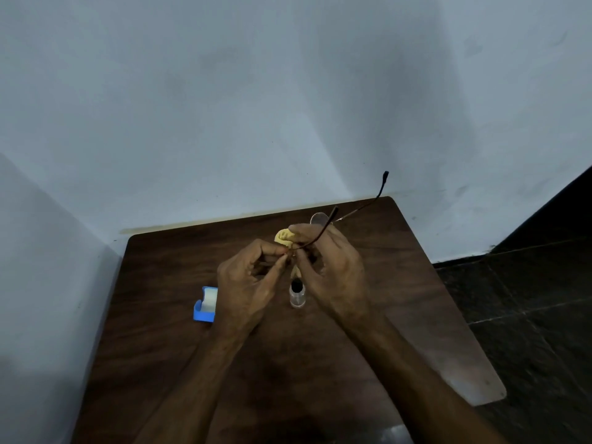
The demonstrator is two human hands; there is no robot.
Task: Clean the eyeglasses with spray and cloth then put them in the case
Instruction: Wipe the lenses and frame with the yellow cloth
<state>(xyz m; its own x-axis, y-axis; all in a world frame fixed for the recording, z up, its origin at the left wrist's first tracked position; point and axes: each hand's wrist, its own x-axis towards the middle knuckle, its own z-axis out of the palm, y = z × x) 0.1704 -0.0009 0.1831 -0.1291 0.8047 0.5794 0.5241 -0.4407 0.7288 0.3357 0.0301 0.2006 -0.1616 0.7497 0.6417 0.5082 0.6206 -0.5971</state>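
Note:
Thin dark-framed eyeglasses (358, 210) are held above the table, their two temple arms sticking up and to the right. My left hand (248, 283) pinches the frame near one lens. My right hand (330, 264) holds a bunched yellow cloth (283, 236) against the glasses; one round lens (318, 217) shows above its fingers. A small clear spray bottle (297, 294) with a dark cap stands on the table just below my hands. A blue eyeglass case (205, 305) lies open left of my left wrist, partly hidden by it.
The dark wooden table (160, 331) stands in a corner of pale walls. Its right edge drops to a dark tiled floor (528, 299). A pale shiny object (395, 434) shows at the table's near edge.

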